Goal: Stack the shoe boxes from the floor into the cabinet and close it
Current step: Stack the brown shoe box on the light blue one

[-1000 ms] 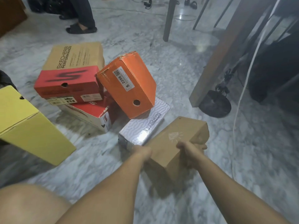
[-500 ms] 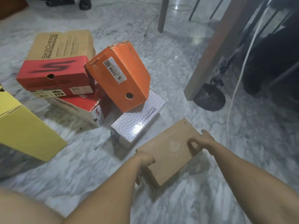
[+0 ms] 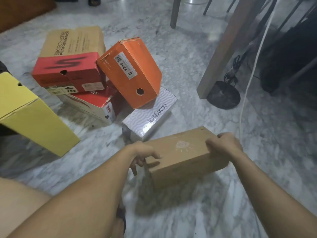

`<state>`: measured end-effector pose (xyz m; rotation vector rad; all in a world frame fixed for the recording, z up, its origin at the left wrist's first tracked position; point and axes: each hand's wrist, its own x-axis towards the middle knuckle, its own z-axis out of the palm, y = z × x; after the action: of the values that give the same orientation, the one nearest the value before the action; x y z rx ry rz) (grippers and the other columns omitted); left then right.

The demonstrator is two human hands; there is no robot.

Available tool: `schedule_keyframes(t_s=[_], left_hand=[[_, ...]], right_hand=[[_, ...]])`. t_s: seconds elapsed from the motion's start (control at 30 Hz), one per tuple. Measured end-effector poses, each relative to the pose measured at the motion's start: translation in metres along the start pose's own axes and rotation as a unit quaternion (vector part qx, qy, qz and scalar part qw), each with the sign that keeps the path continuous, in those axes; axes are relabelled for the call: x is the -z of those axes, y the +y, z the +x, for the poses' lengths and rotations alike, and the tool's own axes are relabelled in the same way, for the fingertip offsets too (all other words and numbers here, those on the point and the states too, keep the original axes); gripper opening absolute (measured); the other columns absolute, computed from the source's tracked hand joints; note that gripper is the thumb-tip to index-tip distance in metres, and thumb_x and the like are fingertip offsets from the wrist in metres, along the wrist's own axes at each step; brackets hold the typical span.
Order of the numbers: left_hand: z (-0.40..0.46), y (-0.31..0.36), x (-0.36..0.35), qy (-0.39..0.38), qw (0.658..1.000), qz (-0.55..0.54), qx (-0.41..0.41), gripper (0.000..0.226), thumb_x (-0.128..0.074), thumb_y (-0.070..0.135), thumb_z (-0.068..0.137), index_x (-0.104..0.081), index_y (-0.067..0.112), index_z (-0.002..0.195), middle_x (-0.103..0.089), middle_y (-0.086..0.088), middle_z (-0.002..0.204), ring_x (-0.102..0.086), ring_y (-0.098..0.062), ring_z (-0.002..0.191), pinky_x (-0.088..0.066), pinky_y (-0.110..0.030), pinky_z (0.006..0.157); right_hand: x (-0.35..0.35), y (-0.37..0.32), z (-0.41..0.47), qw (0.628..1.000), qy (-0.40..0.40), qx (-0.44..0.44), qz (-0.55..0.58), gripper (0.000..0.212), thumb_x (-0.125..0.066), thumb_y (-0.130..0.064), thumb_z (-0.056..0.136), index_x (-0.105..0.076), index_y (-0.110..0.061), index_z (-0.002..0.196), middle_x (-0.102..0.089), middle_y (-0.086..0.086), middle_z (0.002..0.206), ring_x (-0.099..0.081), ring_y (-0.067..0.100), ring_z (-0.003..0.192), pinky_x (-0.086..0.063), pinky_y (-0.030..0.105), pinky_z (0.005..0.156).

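Just above the floor (image 3: 214,48), both hands grasp a brown box (image 3: 181,155). Left hand (image 3: 142,155) fingers curl round its near end; right hand (image 3: 224,145) clasps the far end.

A: Who has the plain brown box (image 3: 181,155)?
B: Both: left hand (image 3: 142,154) grips its near end, right hand (image 3: 224,145) its far end
A: And behind?
B: The orange box (image 3: 132,74) leans tilted on the white box (image 3: 151,115)

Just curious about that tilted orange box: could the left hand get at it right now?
Probably not yet. The left hand is busy gripping the brown box along with the right hand. The orange box itself lies uncovered beyond, so a freed hand could likely reach it.
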<state>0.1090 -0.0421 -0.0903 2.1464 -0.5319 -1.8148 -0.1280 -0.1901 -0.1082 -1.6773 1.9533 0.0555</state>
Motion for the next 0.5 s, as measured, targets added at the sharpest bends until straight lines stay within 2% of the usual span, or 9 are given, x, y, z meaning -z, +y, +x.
schedule_keyframes(t_s=[0.07,0.13,0.2,0.27,0.33,0.4,0.5], left_hand=[[-0.016,0.004,0.005,-0.005,1.0,0.015,-0.02,0.071,-0.081,0.028,0.073,-0.044,0.005,0.129,-0.049,-0.019,0.117,-0.052,-0.029,0.088,-0.045,-0.066,0.089],[-0.035,0.008,0.013,-0.024,0.999,0.028,-0.033,0.087,-0.086,0.035,0.064,-0.043,0.005,0.134,-0.048,-0.021,0.129,-0.056,-0.034,0.101,-0.047,-0.066,0.086],[-0.056,0.01,0.024,-0.03,0.997,0.03,-0.057,0.109,-0.089,0.04,0.048,-0.041,0.007,0.139,-0.045,-0.02,0.139,-0.054,-0.041,0.114,-0.05,-0.066,0.081],[-0.077,0.009,0.039,-0.014,0.996,0.036,-0.08,0.115,-0.092,0.039,0.037,-0.045,0.005,0.136,-0.048,-0.018,0.138,-0.056,-0.043,0.11,-0.054,-0.062,0.073],[-0.1,0.005,0.055,0.018,0.994,0.04,-0.098,0.101,-0.094,0.033,0.044,-0.05,0.0,0.128,-0.055,-0.02,0.129,-0.059,-0.04,0.098,-0.058,-0.055,0.066],[-0.122,-0.002,0.074,0.077,0.99,0.043,-0.114,0.083,-0.092,0.031,0.056,-0.052,-0.001,0.121,-0.057,-0.02,0.121,-0.059,-0.036,0.097,-0.059,-0.046,0.058],[-0.158,-0.022,0.108,0.163,0.977,0.013,-0.139,0.069,-0.088,0.037,0.063,-0.056,0.003,0.114,-0.061,-0.013,0.109,-0.061,-0.028,0.091,-0.056,-0.036,0.054]], right_hand=[[0.02,-0.007,-0.014,0.999,0.017,0.032,0.012,0.037,-0.065,-0.042,0.069,-0.067,-0.012,0.09,-0.069,0.005,0.095,-0.063,0.027,0.089,-0.051,0.035,0.075],[0.04,-0.015,-0.029,0.997,0.029,0.062,0.037,0.051,-0.069,-0.047,0.07,-0.065,-0.014,0.109,-0.066,0.008,0.113,-0.06,0.031,0.104,-0.048,0.038,0.085],[0.058,-0.026,-0.047,0.992,0.023,0.097,0.077,0.074,-0.074,-0.058,0.061,-0.063,-0.013,0.119,-0.064,0.01,0.121,-0.059,0.031,0.107,-0.049,0.046,0.092],[0.075,-0.043,-0.069,0.985,-0.001,0.138,0.101,0.091,-0.079,-0.065,0.057,-0.06,-0.013,0.129,-0.062,0.007,0.127,-0.059,0.027,0.107,-0.051,0.046,0.091],[0.087,-0.063,-0.091,0.978,-0.024,0.184,0.097,0.098,-0.082,-0.063,0.056,-0.056,-0.01,0.134,-0.06,0.004,0.131,-0.059,0.022,0.108,-0.054,0.041,0.088],[0.095,-0.085,-0.114,0.968,-0.033,0.23,0.091,0.103,-0.082,-0.064,0.051,-0.056,-0.011,0.135,-0.062,0.001,0.127,-0.062,0.02,0.106,-0.055,0.038,0.086],[0.099,-0.121,-0.15,0.949,-0.049,0.29,0.111,0.091,-0.084,-0.057,0.052,-0.061,-0.019,0.132,-0.066,-0.001,0.12,-0.064,0.017,0.103,-0.053,0.029,0.082]])
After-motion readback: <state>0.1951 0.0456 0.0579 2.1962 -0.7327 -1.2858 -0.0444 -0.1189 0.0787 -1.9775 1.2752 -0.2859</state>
